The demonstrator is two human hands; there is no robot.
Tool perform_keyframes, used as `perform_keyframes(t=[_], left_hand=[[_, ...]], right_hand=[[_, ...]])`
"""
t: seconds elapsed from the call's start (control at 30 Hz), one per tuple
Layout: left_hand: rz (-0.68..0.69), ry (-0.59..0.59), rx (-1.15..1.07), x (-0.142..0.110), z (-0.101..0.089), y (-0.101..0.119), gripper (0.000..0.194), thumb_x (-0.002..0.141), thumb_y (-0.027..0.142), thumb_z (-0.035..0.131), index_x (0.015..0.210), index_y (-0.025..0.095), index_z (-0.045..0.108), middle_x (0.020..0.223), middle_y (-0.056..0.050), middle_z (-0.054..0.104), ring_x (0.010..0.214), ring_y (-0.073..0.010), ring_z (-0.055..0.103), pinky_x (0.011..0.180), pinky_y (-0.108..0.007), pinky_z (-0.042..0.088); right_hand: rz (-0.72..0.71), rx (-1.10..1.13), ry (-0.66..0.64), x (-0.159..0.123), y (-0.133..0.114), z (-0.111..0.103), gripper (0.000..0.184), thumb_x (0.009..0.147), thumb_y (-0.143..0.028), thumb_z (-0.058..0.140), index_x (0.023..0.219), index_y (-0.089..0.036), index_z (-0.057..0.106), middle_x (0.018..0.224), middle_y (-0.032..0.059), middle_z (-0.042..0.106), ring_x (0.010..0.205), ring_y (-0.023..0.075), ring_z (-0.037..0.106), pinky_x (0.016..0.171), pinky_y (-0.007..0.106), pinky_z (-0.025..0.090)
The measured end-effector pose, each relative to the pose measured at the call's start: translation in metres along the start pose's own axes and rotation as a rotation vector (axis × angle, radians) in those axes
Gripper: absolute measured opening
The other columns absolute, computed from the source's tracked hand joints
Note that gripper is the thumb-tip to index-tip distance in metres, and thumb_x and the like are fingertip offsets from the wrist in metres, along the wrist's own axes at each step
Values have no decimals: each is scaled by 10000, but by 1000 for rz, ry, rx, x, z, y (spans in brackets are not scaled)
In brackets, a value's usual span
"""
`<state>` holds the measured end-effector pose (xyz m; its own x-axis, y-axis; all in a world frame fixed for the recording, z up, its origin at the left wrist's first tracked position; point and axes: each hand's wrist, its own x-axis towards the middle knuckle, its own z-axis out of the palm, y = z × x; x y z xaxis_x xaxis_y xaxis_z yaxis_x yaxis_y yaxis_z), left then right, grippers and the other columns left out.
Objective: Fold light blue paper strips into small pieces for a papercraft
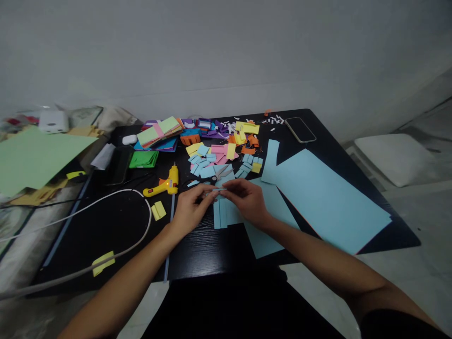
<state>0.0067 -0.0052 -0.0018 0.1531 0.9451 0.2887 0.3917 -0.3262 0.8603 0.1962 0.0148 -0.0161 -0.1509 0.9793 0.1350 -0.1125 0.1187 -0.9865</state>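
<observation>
Between my two hands a small piece of light blue paper (219,189) is pinched, seen nearly edge-on. My left hand (192,205) holds its left end between thumb and fingers. On its right end, the fingers of my right hand (248,200) are closed. Below the hands lie folded blue paper strips (220,214) and a blue sheet (270,221). Scissors (221,175) rest just beyond my fingertips, partly over blue scraps. Past them is a pile of small folded paper pieces (203,162) in blue, pink and yellow.
A yellow glue gun (165,183) lies left of my hands, near a looping white cable (146,212). Large blue sheets (328,197) cover the table's right side. A phone (300,130) lies at the back right, stacked coloured paper (160,132) at the back left.
</observation>
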Motion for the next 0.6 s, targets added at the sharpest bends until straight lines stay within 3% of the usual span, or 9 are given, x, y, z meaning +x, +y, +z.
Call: perform_keyframes(t=[0.27, 0.6], left_hand=[[-67, 17, -100, -1, 2, -1, 178, 971, 361, 677, 938, 197, 737, 770, -14, 765, 662, -153, 732, 625, -252, 568], [-113, 15, -140, 1, 1, 5, 211, 951, 387, 690, 892, 189, 737, 708, -4, 733, 614, -151, 701, 577, -253, 570]], right_hand=[[94, 59, -127, 7, -1, -4, 257, 781, -439, 863, 917, -237, 783, 893, 20, 794, 858, 190, 747, 855, 376, 630], [71, 58, -140, 7, -3, -2, 206, 820, -416, 824, 871, -224, 771, 856, 20, 775, 821, 187, 721, 824, 359, 608]])
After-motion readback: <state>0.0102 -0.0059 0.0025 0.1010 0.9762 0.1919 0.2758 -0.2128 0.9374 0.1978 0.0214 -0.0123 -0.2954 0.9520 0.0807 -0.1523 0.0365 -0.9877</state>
